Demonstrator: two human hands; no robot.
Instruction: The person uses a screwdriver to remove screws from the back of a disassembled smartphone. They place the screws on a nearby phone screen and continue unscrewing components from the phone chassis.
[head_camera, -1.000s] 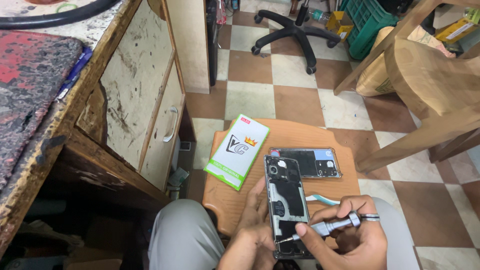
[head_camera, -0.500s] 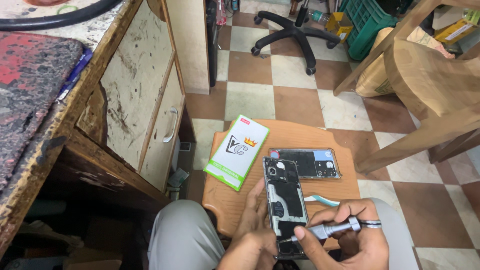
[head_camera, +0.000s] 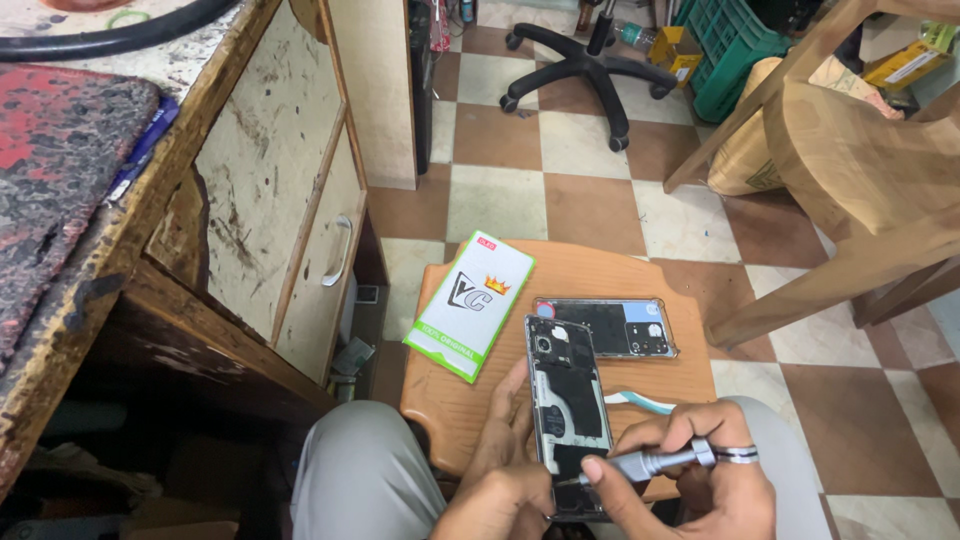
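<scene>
An opened phone (head_camera: 566, 400) with its back removed lies lengthwise on a small wooden stool (head_camera: 590, 285). My left hand (head_camera: 505, 470) grips the phone's left edge and lower end. My right hand (head_camera: 685, 475) holds a small metal screwdriver (head_camera: 650, 463), its tip touching the phone's lower part. A clear phone case (head_camera: 610, 325) lies just beyond the phone. A white and green flat box (head_camera: 470, 303) rests at the stool's left side. A pale blue tool (head_camera: 640, 402) pokes out to the right of the phone.
A worn wooden desk with a drawer handle (head_camera: 338, 250) stands at the left. The floor is checkered tile. An office chair base (head_camera: 590, 65) stands at the back, a green crate (head_camera: 735, 50) beside it. Wooden chair legs (head_camera: 850, 200) rise at the right.
My right hand with the screwdriver has shifted slightly down along the phone's lower end. The left hand keeps its grip.
</scene>
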